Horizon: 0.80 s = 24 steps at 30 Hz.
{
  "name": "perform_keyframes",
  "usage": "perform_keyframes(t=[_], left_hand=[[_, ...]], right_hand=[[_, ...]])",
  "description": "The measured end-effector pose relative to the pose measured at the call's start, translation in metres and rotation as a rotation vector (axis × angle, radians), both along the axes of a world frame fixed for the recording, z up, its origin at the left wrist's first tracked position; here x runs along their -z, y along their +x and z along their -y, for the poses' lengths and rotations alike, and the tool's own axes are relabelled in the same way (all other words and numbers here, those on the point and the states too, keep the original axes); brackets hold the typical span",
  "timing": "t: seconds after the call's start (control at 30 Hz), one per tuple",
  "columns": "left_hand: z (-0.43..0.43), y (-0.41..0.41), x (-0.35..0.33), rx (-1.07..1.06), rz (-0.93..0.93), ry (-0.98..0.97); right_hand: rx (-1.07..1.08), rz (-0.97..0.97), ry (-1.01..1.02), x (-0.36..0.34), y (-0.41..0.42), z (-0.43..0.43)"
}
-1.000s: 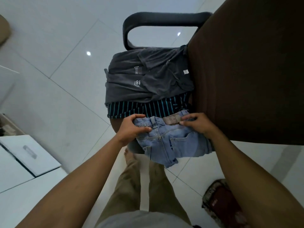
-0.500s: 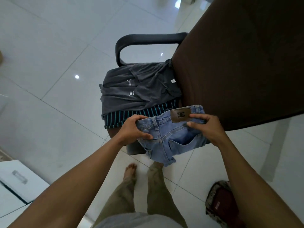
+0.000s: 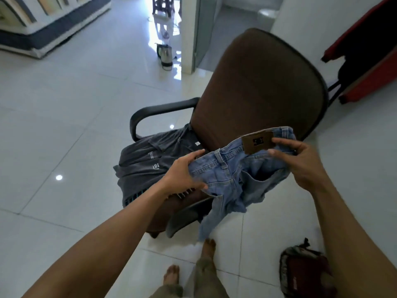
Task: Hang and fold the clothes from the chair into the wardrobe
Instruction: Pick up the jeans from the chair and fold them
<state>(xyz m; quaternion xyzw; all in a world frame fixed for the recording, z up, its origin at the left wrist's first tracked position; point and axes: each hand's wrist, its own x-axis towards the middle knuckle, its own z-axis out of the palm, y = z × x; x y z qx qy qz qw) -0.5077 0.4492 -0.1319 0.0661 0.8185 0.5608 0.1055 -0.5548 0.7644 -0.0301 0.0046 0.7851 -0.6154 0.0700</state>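
Light blue denim jeans (image 3: 234,177) with a brown waist patch hang in the air in front of the brown office chair (image 3: 260,91). My left hand (image 3: 182,175) grips the waistband at its left end. My right hand (image 3: 300,160) pinches the waistband beside the patch. The jeans' legs dangle toward the floor. A dark grey shirt (image 3: 148,162) lies on the chair seat, and under it a striped black and teal garment (image 3: 133,195) shows only at its edge. No wardrobe is in view.
A steel kettle (image 3: 165,56) stands on the white tiled floor near a doorway. A mattress (image 3: 43,24) lies at the far left. A red and dark bag (image 3: 305,274) sits on the floor at the lower right. Red furniture (image 3: 369,61) stands at the right.
Both hands have lifted the jeans up off the chair seat and away from the pile. The view has tilted up, showing more of the room.
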Motion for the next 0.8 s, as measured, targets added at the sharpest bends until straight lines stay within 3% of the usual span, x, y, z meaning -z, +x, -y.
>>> perform_keyframes(t=[0.27,0.4,0.5,0.7,0.8], left_hand=[[-0.017,-0.008,-0.137,-0.002,-0.485,0.144],[-0.019,-0.023,-0.209,-0.030,-0.834,-0.066],[-0.024,-0.029,-0.265,0.079,-1.071,-0.152],[-0.050,-0.043,-0.354,0.255,-1.234,-0.291],[-0.074,-0.043,-0.386,0.213,-1.362,-0.439]], right_hand=[[0.141,-0.269,-0.159,-0.141,0.029,-0.030],[0.173,-0.431,-0.200,-0.213,0.045,-0.033],[0.201,-0.535,-0.209,-0.262,0.060,-0.039],[0.271,-0.709,-0.216,-0.344,0.103,-0.065],[0.311,-0.777,-0.217,-0.374,0.130,-0.083]])
